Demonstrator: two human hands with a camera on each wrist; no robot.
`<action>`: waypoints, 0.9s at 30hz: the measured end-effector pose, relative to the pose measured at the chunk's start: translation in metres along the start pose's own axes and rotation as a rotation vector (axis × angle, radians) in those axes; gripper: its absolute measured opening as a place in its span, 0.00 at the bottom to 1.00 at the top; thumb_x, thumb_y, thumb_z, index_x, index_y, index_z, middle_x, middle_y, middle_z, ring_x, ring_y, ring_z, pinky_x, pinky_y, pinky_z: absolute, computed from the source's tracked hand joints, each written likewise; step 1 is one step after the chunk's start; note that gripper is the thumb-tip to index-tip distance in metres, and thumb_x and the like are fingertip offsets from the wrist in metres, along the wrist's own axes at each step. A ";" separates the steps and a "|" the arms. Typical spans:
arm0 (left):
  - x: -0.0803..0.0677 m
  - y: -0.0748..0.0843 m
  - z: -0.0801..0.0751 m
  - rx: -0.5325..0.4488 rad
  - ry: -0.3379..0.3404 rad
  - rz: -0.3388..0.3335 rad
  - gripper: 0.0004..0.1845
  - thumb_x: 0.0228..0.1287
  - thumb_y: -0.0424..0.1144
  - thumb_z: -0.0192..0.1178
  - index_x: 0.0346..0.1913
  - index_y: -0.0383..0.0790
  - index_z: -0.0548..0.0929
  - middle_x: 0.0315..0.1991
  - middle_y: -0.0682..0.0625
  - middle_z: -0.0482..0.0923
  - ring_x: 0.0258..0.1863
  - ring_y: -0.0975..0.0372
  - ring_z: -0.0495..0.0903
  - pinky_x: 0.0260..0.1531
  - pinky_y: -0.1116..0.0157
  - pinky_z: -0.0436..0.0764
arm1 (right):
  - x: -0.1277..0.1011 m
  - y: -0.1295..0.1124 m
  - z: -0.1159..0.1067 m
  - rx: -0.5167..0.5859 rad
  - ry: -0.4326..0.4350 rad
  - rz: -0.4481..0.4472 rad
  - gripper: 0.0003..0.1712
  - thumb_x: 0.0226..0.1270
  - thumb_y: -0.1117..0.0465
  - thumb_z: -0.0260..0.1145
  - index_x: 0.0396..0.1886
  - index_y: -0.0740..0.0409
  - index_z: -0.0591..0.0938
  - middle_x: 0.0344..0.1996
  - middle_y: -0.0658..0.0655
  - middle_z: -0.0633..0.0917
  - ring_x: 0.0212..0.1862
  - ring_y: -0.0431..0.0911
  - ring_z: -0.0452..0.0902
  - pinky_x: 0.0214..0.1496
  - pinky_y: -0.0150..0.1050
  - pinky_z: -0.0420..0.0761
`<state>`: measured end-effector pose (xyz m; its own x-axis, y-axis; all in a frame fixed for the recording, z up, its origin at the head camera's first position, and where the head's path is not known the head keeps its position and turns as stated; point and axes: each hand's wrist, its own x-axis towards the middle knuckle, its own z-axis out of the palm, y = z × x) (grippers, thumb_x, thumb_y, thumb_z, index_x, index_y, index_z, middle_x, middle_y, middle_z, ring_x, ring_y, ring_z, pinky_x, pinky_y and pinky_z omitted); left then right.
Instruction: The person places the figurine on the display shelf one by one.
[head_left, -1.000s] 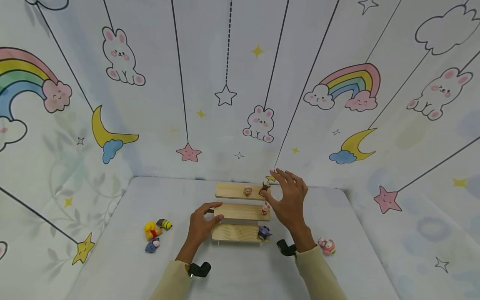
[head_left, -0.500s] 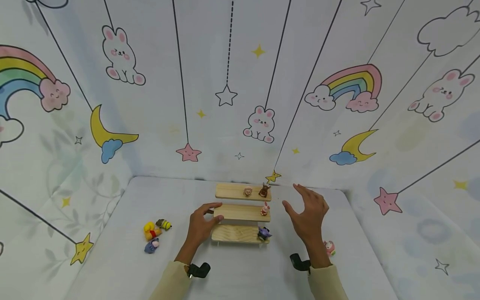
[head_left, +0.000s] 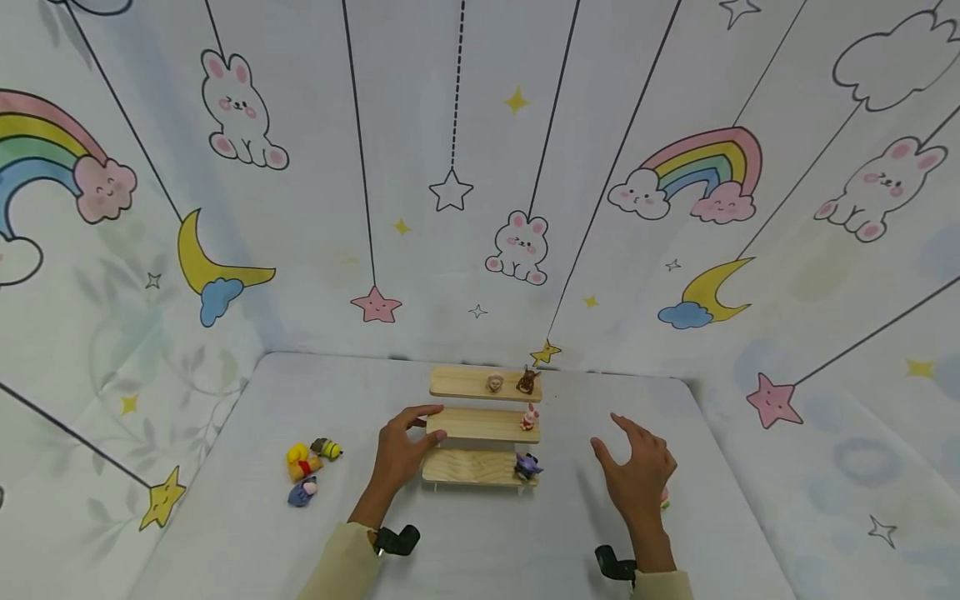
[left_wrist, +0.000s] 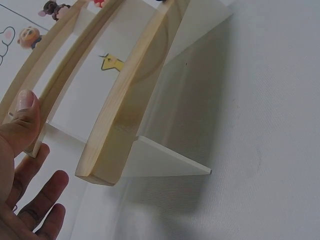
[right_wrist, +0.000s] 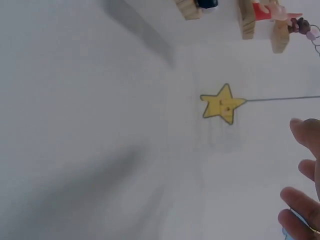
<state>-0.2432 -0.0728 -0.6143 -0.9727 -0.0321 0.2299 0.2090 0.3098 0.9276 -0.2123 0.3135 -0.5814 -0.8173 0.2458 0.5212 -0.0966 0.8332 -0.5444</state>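
A three-tier wooden shelf (head_left: 472,425) stands mid-table. Its top tier carries a tan figure (head_left: 495,383) and a brown figure (head_left: 527,381). A pink figure (head_left: 529,416) stands on the middle tier and a purple one (head_left: 527,466) on the bottom tier. My left hand (head_left: 420,433) pinches the middle tier's left end between thumb and forefinger; the left wrist view shows the thumb (left_wrist: 24,107) by the board ends (left_wrist: 95,172). My right hand (head_left: 626,454) hovers open, fingers spread, right of the shelf. It mostly hides a pink figure (head_left: 664,498) on the table.
Three small figures lie on the table's left: a yellow one (head_left: 299,461), a yellow-and-black one (head_left: 327,448) and a blue one (head_left: 302,492). Printed walls close the table on three sides; a yellow star (right_wrist: 222,105) marks the back corner.
My right hand has drawn back from the top tier's right end, down and to the right toward me, and now hangs over the pink figure. The left hand has not moved.
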 end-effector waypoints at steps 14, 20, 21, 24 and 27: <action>0.000 0.001 -0.002 -0.003 -0.002 -0.010 0.25 0.60 0.43 0.79 0.62 0.54 0.88 0.62 0.52 0.87 0.55 0.52 0.84 0.59 0.40 0.78 | -0.030 0.032 -0.003 -0.166 -0.122 0.327 0.30 0.68 0.51 0.77 0.66 0.55 0.83 0.62 0.73 0.83 0.61 0.71 0.72 0.63 0.69 0.61; 0.000 0.000 -0.002 0.002 -0.003 -0.023 0.25 0.60 0.43 0.78 0.62 0.55 0.88 0.62 0.53 0.87 0.55 0.53 0.84 0.60 0.41 0.78 | -0.036 0.039 -0.005 -0.192 -0.119 0.304 0.25 0.67 0.56 0.77 0.61 0.60 0.85 0.43 0.71 0.89 0.55 0.72 0.76 0.56 0.68 0.65; 0.000 0.000 -0.002 0.000 -0.004 -0.027 0.25 0.61 0.43 0.78 0.62 0.55 0.88 0.62 0.54 0.87 0.55 0.53 0.84 0.60 0.41 0.78 | -0.036 0.041 -0.005 -0.195 -0.106 0.295 0.24 0.66 0.57 0.77 0.60 0.60 0.86 0.41 0.71 0.89 0.54 0.72 0.76 0.55 0.68 0.66; 0.000 0.000 -0.001 0.005 -0.007 -0.032 0.25 0.61 0.43 0.78 0.62 0.55 0.88 0.62 0.53 0.86 0.56 0.53 0.84 0.62 0.41 0.77 | -0.036 0.045 -0.005 -0.204 -0.064 0.291 0.22 0.66 0.60 0.76 0.59 0.61 0.86 0.42 0.73 0.89 0.54 0.74 0.76 0.52 0.67 0.68; 0.000 0.001 -0.001 0.010 -0.008 -0.031 0.25 0.60 0.43 0.78 0.62 0.55 0.88 0.62 0.53 0.86 0.56 0.52 0.84 0.61 0.41 0.77 | -0.035 0.050 -0.006 -0.215 -0.045 0.327 0.21 0.68 0.60 0.74 0.59 0.61 0.86 0.50 0.75 0.87 0.54 0.75 0.76 0.51 0.68 0.69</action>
<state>-0.2428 -0.0738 -0.6131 -0.9794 -0.0346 0.1988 0.1777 0.3182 0.9312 -0.1849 0.3495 -0.6223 -0.8097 0.4977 0.3110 0.2907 0.8005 -0.5242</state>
